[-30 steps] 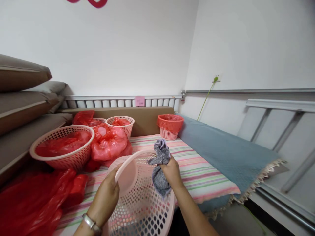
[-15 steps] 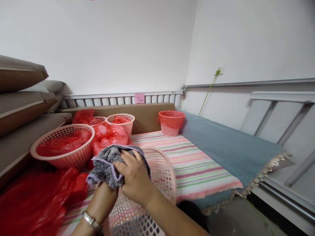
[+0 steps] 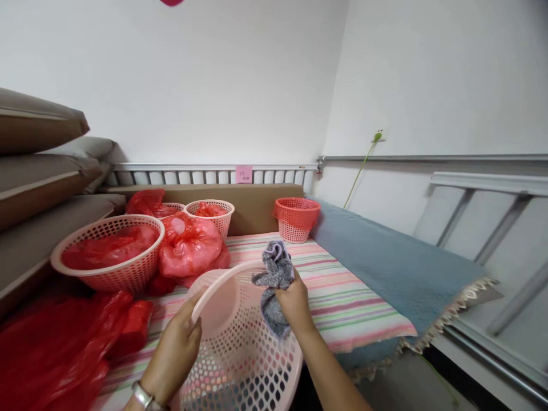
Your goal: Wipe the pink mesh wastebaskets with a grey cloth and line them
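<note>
A large pale pink plastic basket (image 3: 257, 394) with a holed wall is tilted in front of me, its opening toward me. My left hand (image 3: 177, 342), with a metal band on the wrist, grips the left side of its rim. A grey cloth with a purple edge (image 3: 276, 268) is bunched in my right hand (image 3: 295, 302). That hand holds the cloth at the basket's right rim, and part of the cloth hangs down inside the opening.
Left of the basket sit a pink basket (image 3: 107, 279) with a red bag inside, a full red plastic bag (image 3: 192, 245) and loose red bags (image 3: 51, 348). A red-topped basket (image 3: 296, 220) stands at the back. Cushions (image 3: 43, 171) are stacked left. A striped sheet (image 3: 342, 291) covers the bed.
My hands have moved apart. The left has come out from under the cloth and taken the basket's rim; the right has carried the cloth rightward. The basket has tipped up.
</note>
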Demonstrator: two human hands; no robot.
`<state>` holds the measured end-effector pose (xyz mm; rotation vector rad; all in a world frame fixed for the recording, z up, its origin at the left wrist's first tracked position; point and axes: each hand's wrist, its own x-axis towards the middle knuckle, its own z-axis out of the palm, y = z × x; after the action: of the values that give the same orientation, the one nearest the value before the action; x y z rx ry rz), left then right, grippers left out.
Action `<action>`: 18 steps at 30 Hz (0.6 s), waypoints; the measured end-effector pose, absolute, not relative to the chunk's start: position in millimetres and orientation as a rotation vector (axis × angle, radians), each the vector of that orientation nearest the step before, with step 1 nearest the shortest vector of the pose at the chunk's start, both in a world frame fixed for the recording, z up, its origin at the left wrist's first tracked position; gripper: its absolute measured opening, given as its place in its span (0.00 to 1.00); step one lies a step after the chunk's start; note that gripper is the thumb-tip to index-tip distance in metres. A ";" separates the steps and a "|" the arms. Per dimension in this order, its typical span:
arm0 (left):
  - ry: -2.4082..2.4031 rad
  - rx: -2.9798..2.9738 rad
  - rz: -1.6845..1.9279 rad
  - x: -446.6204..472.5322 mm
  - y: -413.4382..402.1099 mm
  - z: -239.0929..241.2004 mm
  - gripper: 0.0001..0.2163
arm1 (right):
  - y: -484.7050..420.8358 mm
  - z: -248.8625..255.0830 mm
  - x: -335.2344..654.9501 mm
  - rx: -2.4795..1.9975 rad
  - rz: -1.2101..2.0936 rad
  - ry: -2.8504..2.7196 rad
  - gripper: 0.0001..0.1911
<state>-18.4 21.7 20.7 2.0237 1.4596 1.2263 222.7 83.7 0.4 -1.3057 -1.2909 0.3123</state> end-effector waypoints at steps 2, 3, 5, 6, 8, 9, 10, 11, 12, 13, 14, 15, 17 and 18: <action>1.456 1.981 1.232 -18.0 17.8 17.8 0.23 | 77.8 -1.9 224.9 -1.277 0.345 -1.259 0.22; 1.454 1.956 1.235 -18.8 15.6 17.7 0.23 | 75.1 0.1 224.6 -1.252 0.353 -1.252 0.21; 1.434 1.911 1.227 -22.4 11.7 20.5 0.24 | 71.0 8.8 222.5 -1.200 0.350 -1.250 0.20; 1.413 1.896 1.206 -24.8 10.4 23.2 0.24 | 69.8 14.8 221.0 -1.172 0.340 -1.260 0.20; 1.354 1.888 1.138 -28.8 10.5 30.5 0.25 | 69.3 28.0 217.6 -1.117 0.322 -1.322 0.20; 1.330 1.888 1.106 -29.8 12.0 34.7 0.25 | 69.9 34.5 215.9 -1.093 0.313 -1.379 0.20; 1.314 1.890 1.082 -29.9 14.5 38.9 0.25 | 71.1 40.4 214.3 -1.075 0.298 -1.449 0.21; 1.310 1.898 1.064 -29.0 17.8 42.9 0.25 | 72.9 45.5 212.9 -1.069 0.272 -1.522 0.21; 1.313 1.910 1.057 -27.2 21.8 46.5 0.25 | 75.1 49.7 211.9 -1.073 0.236 -1.592 0.20; 1.320 1.921 1.056 -24.7 26.2 49.5 0.25 | 77.6 53.0 211.1 -1.089 0.192 -1.649 0.20; 1.321 1.933 1.061 -21.8 30.6 51.8 0.25 | 80.1 55.6 210.5 -1.111 0.143 -1.690 0.19; 1.316 1.946 1.071 -18.6 34.8 53.4 0.26 | 82.2 57.7 209.9 -1.136 0.094 -1.714 0.18; 1.299 1.985 1.089 -12.1 41.6 54.0 0.27 | 83.9 61.5 206.5 -1.182 0.003 -1.747 0.17; 1.289 2.009 1.092 -9.0 43.9 53.0 0.28 | 82.7 63.4 202.7 -1.196 -0.045 -1.767 0.16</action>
<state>-9.0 43.9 53.0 2.0089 1.2893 1.0924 202.7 82.7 63.4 -1.1964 -1.7670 -0.0452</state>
